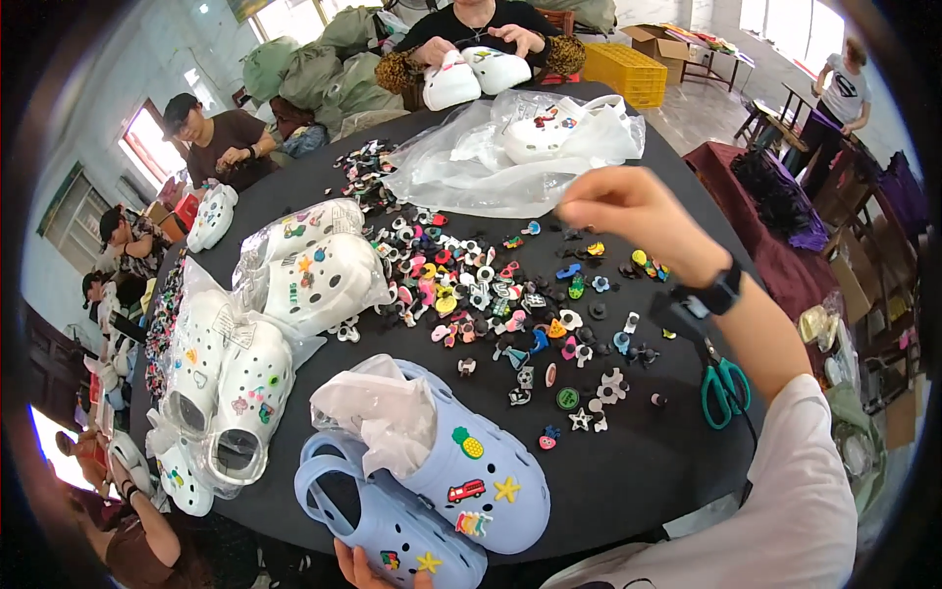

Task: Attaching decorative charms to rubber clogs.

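Note:
A pair of light blue clogs lies at the table's near edge. The right clog (422,447) bears pineapple, fire engine, starfish and rainbow charms, with white paper stuffed in its opening. On the left clog (392,525) are a starfish and another small charm. My left hand (361,569) grips the left clog low at its near side, fingers partly hidden. Over the right part of the loose shoe charms (471,280), my right hand (628,211) is raised, thumb and fingertips pinched together. Whatever lies in that pinch is too small to make out.
Bagged white clogs (250,383) lie at the left, and another bagged white clog (540,137) at the far side. Teal-handled scissors (724,393) rest by my right forearm. Across the table a person holds white clogs (481,74); other people sit along the left.

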Motion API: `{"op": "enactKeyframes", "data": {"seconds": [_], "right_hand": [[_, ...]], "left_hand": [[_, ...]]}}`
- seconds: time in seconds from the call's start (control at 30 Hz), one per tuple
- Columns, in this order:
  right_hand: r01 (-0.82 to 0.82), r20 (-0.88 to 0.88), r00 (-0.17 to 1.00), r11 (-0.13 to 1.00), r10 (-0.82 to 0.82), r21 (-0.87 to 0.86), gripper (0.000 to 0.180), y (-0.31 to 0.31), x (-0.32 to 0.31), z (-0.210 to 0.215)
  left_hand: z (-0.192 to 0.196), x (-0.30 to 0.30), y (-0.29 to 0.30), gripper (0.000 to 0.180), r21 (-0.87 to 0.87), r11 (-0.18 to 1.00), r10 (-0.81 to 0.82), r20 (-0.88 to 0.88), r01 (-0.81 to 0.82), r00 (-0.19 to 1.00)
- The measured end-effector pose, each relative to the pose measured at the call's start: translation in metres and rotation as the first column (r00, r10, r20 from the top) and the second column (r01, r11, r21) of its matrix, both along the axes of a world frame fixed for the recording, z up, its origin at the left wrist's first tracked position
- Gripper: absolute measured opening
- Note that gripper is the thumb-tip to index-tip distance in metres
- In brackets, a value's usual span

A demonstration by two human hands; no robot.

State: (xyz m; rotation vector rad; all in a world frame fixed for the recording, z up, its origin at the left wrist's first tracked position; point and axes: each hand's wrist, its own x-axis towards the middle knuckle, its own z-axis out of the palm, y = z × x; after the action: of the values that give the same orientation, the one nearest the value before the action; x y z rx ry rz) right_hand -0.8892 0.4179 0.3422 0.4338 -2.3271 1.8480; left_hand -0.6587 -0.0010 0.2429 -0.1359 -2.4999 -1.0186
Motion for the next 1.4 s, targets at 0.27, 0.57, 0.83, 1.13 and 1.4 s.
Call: {"op": "enactKeyframes", "data": {"seconds": [0.27, 0.57, 0.83, 1.13, 1.4], "right_hand": [[0.574, 0.028, 0.816, 0.814, -0.578, 0.088, 0.017, 0.169, 0.122, -0.002], [0.424, -0.638, 0.499, -0.477, -0.587, 0.770, 0.084, 0.275, 0.252, -0.032], [0.437, -0.340, 0.874, 0.254, -0.346, 0.863, 0.049, 0.178, 0.147, -0.016], [0.107, 0.130, 0.941, 0.640, -0.312, 0.761, 0.047, 0.148, 0.066, -0.064], [-0.059, 0.372, 0.912, 0.841, -0.174, 0.538, 0.031, 0.144, 0.057, -0.085]], "left_hand": [[0.005, 0.000, 0.000, 0.077, -0.044, 0.998, 0.033, -0.024, -0.034, 0.999], [0.005, -0.003, -0.001, 0.078, -0.061, 0.998, 0.032, -0.015, -0.033, 0.999], [0.007, -0.005, 0.004, 0.080, -0.047, 0.998, 0.048, -0.020, -0.049, 0.999], [0.010, -0.001, 0.005, 0.075, -0.028, 0.999, 0.027, -0.007, -0.027, 1.000], [0.006, -0.002, -0.001, 0.075, -0.061, 0.998, 0.019, -0.011, -0.020, 1.000]]}}
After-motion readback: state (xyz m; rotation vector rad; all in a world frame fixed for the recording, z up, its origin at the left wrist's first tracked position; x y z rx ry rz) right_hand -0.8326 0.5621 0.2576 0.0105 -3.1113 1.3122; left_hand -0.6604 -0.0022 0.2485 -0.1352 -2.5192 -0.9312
